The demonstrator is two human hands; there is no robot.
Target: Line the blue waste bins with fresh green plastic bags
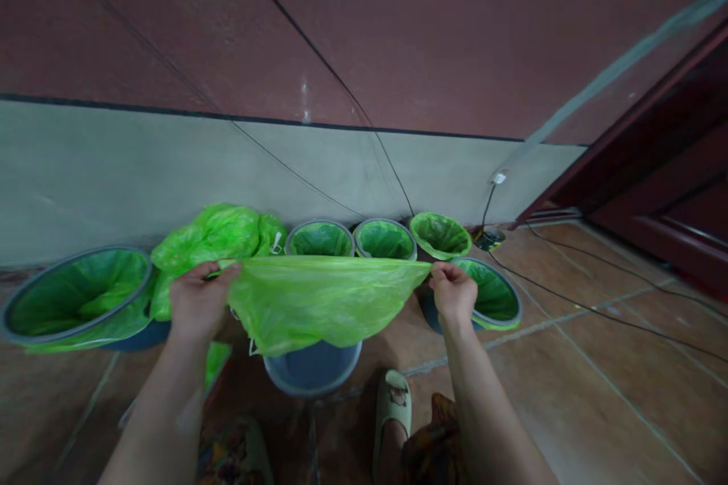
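Observation:
A green plastic trash bag (pixel 324 299) is stretched wide between my two hands, its upper edge pulled nearly straight. My left hand (pixel 203 295) pinches one corner of that edge, and my right hand (pixel 453 289) pinches the other. Below the hanging bag stands a grey-blue trash can (pixel 312 371) with no liner showing in it; the bag covers its far rim. A white drawstring end dangles at the bag's left side.
Along the wall stand several green-lined cans, among them a large one (pixel 76 311) at left and one (pixel 492 292) at right. A heap of green bags (pixel 219 235) lies behind my left hand. A black cable (pixel 591 307) crosses the tiles toward a dark red door (pixel 671 174).

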